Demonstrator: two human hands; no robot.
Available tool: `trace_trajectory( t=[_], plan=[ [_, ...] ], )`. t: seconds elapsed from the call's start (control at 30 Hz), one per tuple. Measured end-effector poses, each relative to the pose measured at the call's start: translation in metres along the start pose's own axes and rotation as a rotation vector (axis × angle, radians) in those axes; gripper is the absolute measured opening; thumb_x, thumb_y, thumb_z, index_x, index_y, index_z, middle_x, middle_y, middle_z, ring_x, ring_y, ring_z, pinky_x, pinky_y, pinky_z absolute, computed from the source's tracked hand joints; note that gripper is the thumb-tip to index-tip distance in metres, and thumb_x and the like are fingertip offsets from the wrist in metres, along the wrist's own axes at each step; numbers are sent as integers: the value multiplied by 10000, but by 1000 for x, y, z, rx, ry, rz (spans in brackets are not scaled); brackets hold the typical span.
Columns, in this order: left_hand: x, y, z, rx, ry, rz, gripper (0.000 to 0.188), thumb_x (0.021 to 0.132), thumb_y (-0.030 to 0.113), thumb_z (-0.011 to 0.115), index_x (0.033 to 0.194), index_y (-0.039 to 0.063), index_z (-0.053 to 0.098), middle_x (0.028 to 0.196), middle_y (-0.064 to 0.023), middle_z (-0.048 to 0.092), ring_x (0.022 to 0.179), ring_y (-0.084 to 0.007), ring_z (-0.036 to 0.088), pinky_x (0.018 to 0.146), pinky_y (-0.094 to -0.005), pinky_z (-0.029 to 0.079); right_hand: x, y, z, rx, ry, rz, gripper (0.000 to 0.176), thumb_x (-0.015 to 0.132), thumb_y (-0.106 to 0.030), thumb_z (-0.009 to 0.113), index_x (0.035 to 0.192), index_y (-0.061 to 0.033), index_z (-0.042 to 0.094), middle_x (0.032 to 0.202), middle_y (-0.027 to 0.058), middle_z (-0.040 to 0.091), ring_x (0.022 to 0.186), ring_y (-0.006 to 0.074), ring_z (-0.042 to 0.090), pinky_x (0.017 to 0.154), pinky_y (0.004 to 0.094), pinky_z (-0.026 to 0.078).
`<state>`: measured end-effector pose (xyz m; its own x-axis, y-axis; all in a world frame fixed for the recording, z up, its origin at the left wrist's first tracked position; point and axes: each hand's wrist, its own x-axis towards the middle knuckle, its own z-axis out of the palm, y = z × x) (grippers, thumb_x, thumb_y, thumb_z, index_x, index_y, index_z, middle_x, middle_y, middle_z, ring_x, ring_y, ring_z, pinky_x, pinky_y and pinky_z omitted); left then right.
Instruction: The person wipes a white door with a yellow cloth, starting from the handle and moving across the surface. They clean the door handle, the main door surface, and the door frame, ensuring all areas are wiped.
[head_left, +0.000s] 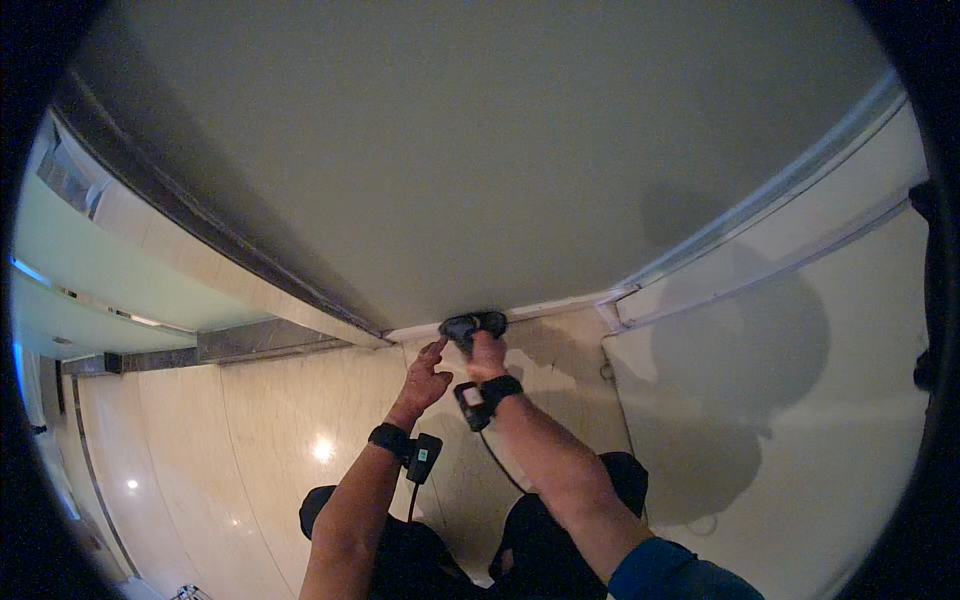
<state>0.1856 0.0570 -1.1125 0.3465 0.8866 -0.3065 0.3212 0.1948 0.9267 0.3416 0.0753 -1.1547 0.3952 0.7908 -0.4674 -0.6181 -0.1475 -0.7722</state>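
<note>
A dark, rounded object (474, 324), probably a hand-held tool, is gripped in my right hand (487, 358). It lies against the pale strip (555, 304) along the bottom of a large grey panel (480, 187); its exact kind cannot be made out. Just left of it is my left hand (426, 381), fingers apart and the fingertips close to the object's left end. Whether they touch it is unclear. Each wrist carries a black strap with a small box and a cable.
Glossy cream floor tiles (300, 420) spread below the panel. A dark frame (225, 232) and pale-green glass panels (127, 277) are on the left. To the right, a white wall (765, 420) bears my shadow. My knees (630, 476) are close below the hands.
</note>
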Motion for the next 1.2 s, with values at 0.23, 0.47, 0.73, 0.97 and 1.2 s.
trace_trajectory(
  t=[0.23,0.47,0.73,0.97,1.2],
  plan=[
    [12,67,40,-133,-170,89,699,854,-11,660,1489,134,408,1470,-113,453,1285,-307,511,977,-396,515,115,-85,-209,-1848,240,-399,397,767,-261,751,1062,-29,620,1009,201,687,950,390,661,807,488,535],
    [4,90,41,-44,-149,70,702,864,7,673,1496,119,387,1445,-121,469,1259,-285,528,964,-385,528,94,-126,-157,-1220,318,-621,460,775,-328,762,1075,-11,615,1041,188,675,984,343,650,854,449,516],
    [11,61,-10,-142,279,399,501,863,-23,657,1337,8,500,1274,-162,591,1153,-267,615,911,-367,550,-5,-48,20,-710,-167,-446,391,854,-229,678,1184,-46,580,1178,154,622,1099,326,584,951,432,472],
    [-22,142,-42,5,366,434,364,861,21,673,1213,22,582,1140,-158,615,1017,-263,664,755,-331,595,-30,-111,48,-132,4,-142,322,803,-87,679,1111,-43,598,1057,122,646,948,329,629,805,406,525],
    [-33,200,-38,46,407,611,424,838,23,642,1251,14,547,1210,-204,586,1059,-376,620,818,-403,574,-8,-180,42,-76,336,-407,329,759,-57,657,1080,-14,597,983,90,648,910,249,612,777,365,530]
  ],
)
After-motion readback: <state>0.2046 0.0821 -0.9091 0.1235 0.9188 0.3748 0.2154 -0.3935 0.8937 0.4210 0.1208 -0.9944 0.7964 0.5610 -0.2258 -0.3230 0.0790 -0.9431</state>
